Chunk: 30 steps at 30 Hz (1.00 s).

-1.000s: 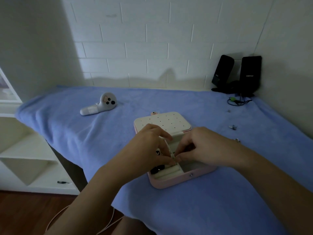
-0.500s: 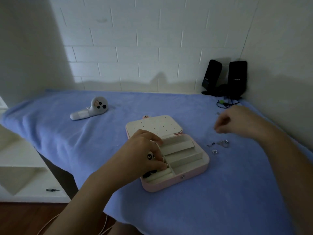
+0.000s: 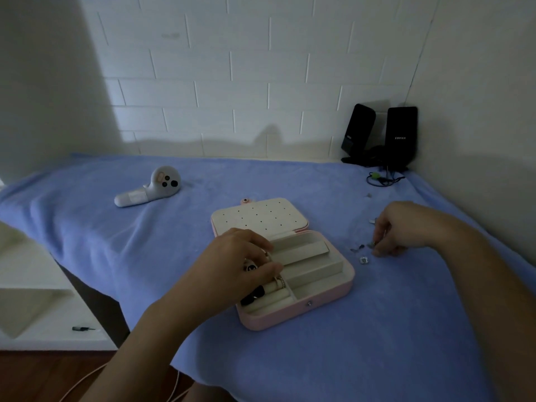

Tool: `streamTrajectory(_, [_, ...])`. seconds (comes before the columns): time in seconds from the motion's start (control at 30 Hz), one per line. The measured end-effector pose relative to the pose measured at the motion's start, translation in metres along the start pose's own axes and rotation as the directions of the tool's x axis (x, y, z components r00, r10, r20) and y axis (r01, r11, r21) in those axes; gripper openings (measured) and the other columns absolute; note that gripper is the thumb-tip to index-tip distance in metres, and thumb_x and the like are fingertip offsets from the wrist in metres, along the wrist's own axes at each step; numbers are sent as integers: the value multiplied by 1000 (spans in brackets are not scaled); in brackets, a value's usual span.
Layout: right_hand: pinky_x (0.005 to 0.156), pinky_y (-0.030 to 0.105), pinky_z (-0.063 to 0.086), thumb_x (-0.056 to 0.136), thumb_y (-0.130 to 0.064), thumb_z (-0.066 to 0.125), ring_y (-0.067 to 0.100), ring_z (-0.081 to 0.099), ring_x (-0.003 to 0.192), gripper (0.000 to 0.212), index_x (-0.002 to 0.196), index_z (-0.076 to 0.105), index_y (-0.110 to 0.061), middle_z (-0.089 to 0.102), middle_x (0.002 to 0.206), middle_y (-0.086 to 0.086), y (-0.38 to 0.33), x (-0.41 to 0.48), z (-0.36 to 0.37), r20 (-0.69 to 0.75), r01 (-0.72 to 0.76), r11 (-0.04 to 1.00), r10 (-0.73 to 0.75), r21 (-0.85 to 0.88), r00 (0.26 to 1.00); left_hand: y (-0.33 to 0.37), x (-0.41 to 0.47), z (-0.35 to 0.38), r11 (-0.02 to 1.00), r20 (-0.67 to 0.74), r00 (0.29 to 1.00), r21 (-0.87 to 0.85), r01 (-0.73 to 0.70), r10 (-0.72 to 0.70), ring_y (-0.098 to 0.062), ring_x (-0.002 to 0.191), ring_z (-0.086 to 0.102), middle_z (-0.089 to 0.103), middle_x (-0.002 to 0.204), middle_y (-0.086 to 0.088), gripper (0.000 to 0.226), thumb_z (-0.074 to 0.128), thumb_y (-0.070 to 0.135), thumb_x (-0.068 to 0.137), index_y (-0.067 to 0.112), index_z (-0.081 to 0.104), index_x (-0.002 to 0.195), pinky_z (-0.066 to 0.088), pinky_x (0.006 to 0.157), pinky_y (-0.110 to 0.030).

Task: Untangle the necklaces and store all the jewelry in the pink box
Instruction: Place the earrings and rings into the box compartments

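1. Right fingertips [image 3: 380, 234]: closed in a fine pinch on a small metal piece [image 3: 373, 244] that lies on the blue cloth [image 3: 377, 329]. The pinch is low and tight, probably because the piece is tiny and sits in the pile.
2. Right hand [image 3: 406, 230]: knuckles raised, wrist resting on the cloth to the box's right, near other loose pieces [image 3: 363, 260] not yet stored.
3. Left fingers [image 3: 261, 242]: curled over the ring rolls. It cannot be told whether they grip something or only steady the box.
4. Left hand [image 3: 240, 256]: it covers the box's left section, likely holding it in place while the right hand fetches.
5. Ring [image 3: 280, 281] and dark item [image 3: 253, 295]: already seated in the rolls.
6. Pink box [image 3: 319, 303]: open and centred between the hands. Its right compartments look empty, and its lid [image 3: 261, 217] lies flat behind.
7. Necklaces: none can be made out.
8. Periphery: white controller [image 3: 148, 188] and black speakers [image 3: 380, 134], well apart from the work.
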State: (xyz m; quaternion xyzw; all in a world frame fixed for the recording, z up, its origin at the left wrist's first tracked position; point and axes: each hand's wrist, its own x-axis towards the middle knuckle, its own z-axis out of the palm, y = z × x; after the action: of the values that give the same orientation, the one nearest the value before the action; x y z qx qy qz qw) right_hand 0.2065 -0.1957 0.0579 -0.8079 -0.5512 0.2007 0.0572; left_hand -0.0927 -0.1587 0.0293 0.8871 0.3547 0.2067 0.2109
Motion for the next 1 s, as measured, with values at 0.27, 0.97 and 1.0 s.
streamTrajectory(0.27, [47,7,44,81,-8,72,1,61,50,6,82,76,-11,71,65,2,7,-7,-14,-109,63,990,-49,124,993,-1,0,4,998,-45,999,-54,21,-24,5,97,51,55,99,27,22,62,36,87,22,77,83,43,81,-14])
streamTrajectory(0.97, [73,24,57,58,-14,79,23,70,75,14,70,77,-20,74,78,10,-73,-41,17,-129,576,528,-658,624,742,20,6,14,832,-359,933,-523,-184,-19,0,84,64,68,88,15,7,71,33,68,36,70,74,47,76,-14])
streamTrajectory(1.0, [72,23,57,58,-13,79,22,70,75,14,70,77,-20,74,78,10,-72,-41,17,-127,575,524,-660,628,741,19,7,15,833,-357,934,-523,-179,-23,0,84,64,68,87,15,7,73,31,69,36,70,74,48,76,-15])
